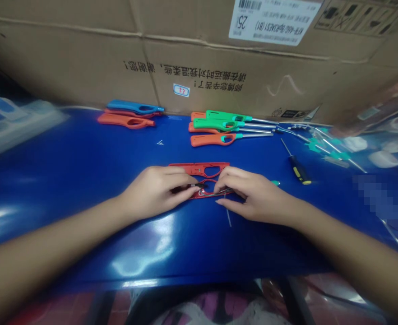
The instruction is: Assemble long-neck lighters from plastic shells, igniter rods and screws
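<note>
Two red lighter shell halves lie in the middle of the blue table (pixel 84 180). The far half (pixel 202 169) lies free. The near half (pixel 207 190), with thin wires inside, sits between my hands. My left hand (pixel 156 192) pinches its left end, fingers closed on a small dark part. Fingers of my right hand (pixel 253 196) are curled over its right end and press on the wires. A thin metal rod (pixel 228 216) pokes toward me from under my right hand.
Orange and blue lighter shells (pixel 131 113) lie at the back left. Several assembled green and orange lighters (pixel 224 128) lie at the back centre. A yellow-black screwdriver (pixel 297 168) and loose teal-ended metal tubes (pixel 324 146) lie to the right. A large cardboard box (pixel 199 54) stands behind.
</note>
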Tool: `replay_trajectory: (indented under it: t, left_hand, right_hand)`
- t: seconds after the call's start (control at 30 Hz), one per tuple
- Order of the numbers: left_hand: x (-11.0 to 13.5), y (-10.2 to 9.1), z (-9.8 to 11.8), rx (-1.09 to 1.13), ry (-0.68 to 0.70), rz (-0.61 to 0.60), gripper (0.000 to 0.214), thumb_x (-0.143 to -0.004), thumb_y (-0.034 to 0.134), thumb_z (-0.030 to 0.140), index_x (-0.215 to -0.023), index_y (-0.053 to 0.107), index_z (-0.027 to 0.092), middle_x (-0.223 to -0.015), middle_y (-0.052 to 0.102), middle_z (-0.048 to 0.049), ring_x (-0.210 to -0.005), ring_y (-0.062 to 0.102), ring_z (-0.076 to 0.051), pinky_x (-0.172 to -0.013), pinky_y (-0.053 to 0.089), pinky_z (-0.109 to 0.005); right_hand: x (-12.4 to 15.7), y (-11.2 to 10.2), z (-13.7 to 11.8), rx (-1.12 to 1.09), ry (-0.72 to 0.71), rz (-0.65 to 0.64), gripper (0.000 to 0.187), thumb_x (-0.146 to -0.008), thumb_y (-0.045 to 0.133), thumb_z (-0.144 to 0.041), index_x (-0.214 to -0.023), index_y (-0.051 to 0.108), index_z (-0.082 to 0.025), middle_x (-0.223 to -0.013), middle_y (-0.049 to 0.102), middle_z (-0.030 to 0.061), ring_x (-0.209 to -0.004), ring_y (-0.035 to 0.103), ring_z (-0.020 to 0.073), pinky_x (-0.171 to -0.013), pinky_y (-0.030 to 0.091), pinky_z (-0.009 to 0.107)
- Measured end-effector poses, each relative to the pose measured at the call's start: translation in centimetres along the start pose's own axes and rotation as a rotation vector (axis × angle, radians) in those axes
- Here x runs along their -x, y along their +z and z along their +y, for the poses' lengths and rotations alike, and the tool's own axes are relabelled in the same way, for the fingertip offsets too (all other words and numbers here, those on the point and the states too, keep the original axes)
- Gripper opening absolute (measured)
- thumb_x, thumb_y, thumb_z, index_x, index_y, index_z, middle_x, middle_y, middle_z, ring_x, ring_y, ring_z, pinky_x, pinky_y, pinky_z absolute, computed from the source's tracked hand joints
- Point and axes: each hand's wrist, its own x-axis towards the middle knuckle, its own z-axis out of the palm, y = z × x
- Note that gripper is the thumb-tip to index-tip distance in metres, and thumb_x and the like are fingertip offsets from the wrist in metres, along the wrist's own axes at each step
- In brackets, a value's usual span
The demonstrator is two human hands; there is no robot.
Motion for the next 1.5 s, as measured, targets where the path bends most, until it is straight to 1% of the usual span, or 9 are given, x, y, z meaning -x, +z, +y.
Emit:
replay_trajectory:
  t: [0.2,0.37,0.5,0.57,0.7,1.0,1.13,1.27,1.5]
  left_hand:
    - [-0.1,0.0,0.1,0.002,-0.051,0.022,0.01,-0.094,0.066,0.022,-0.096,0.073,0.015,-0.078,0.07,0.0003,-0.07,0.066,-0.01,-0.063,0.046,-0.02]
    - [-0.2,0.0,0.4,0.016,-0.095,0.013,0.008,-0.093,0.067,0.023,-0.094,0.073,0.017,-0.073,0.067,0.0021,-0.067,0.063,-0.01,-0.062,0.044,-0.02]
    - [-0.2,0.1,0.6,0.03,-0.132,0.015,0.008,-0.092,0.068,0.022,-0.087,0.072,0.017,-0.071,0.067,0.0026,-0.066,0.063,-0.01,-0.059,0.043,-0.02]
    - [-0.1,0.0,0.6,0.039,-0.114,0.007,0.009,-0.092,0.067,0.023,-0.088,0.073,0.017,-0.073,0.07,0.002,-0.066,0.065,-0.01,-0.061,0.045,-0.021]
    - [0.1,-0.1,0.3,0.038,-0.063,-0.009,0.014,-0.094,0.065,0.024,-0.1,0.076,0.017,-0.081,0.075,-0.0011,-0.068,0.069,-0.012,-0.064,0.049,-0.022]
    - [0.2,-0.3,0.4,-0.079,0.031,-0.046,0.018,-0.098,0.06,0.023,-0.099,0.076,0.015,-0.079,0.075,-0.0028,-0.068,0.07,-0.015,-0.062,0.051,-0.025]
    - [0.2,-0.1,0.5,-0.091,0.017,-0.036,0.02,-0.099,0.059,0.024,-0.094,0.077,0.016,-0.077,0.075,-0.002,-0.067,0.071,-0.015,-0.061,0.051,-0.025]
    - [0.0,0.1,0.7,-0.068,-0.017,-0.03,0.021,-0.099,0.059,0.026,-0.095,0.078,0.016,-0.077,0.076,-0.0021,-0.068,0.072,-0.015,-0.062,0.051,-0.025]
    - [-0.1,-0.3,1.1,-0.114,-0.044,-0.085,0.023,-0.1,0.056,0.026,-0.099,0.078,0.018,-0.082,0.078,-0.0036,-0.073,0.074,-0.017,-0.065,0.053,-0.027]
  right_hand:
    - [-0.2,0.0,-0.1,0.014,0.0,-0.013,0.018,-0.093,0.066,-0.025,-0.11,0.061,-0.023,-0.111,0.062,0.001,-0.084,0.057,0.0122,-0.071,0.043,0.025]
    - [-0.1,-0.1,0.0,0.018,0.002,-0.016,0.019,-0.093,0.066,-0.025,-0.111,0.062,-0.023,-0.112,0.062,0.0006,-0.084,0.057,0.0122,-0.07,0.043,0.025]
    - [-0.1,0.0,-0.1,0.021,0.002,-0.02,0.021,-0.093,0.065,-0.024,-0.114,0.062,-0.024,-0.114,0.063,0.0008,-0.086,0.058,0.0127,-0.071,0.043,0.025]
    - [-0.2,0.0,-0.1,0.024,0.002,-0.016,0.025,-0.093,0.066,-0.024,-0.117,0.061,-0.024,-0.117,0.063,0.0014,-0.088,0.059,0.0134,-0.072,0.044,0.025]
    - [-0.1,0.1,0.0,0.034,0.007,-0.005,0.034,-0.093,0.066,-0.025,-0.126,0.057,-0.026,-0.121,0.064,0.0018,-0.094,0.061,0.015,-0.074,0.046,0.026]
    - [0.0,0.0,0.0,0.083,0.024,-0.028,0.036,-0.094,0.064,-0.029,-0.129,0.056,-0.026,-0.126,0.063,0.0021,-0.108,0.062,0.0182,-0.087,0.05,0.031]
    - [-0.1,0.0,0.0,0.099,0.027,-0.032,0.036,-0.094,0.063,-0.03,-0.129,0.056,-0.026,-0.126,0.064,0.0026,-0.108,0.063,0.0193,-0.086,0.051,0.032]
    - [-0.1,0.0,0.0,0.113,0.038,-0.031,0.033,-0.094,0.063,-0.032,-0.126,0.058,-0.026,-0.123,0.065,0.0027,-0.105,0.064,0.0197,-0.085,0.051,0.032]
    - [-0.2,-0.1,-0.3,0.11,0.029,-0.044,0.028,-0.095,0.062,-0.031,-0.122,0.06,-0.024,-0.122,0.065,0.0042,-0.106,0.064,0.0204,-0.086,0.051,0.033]
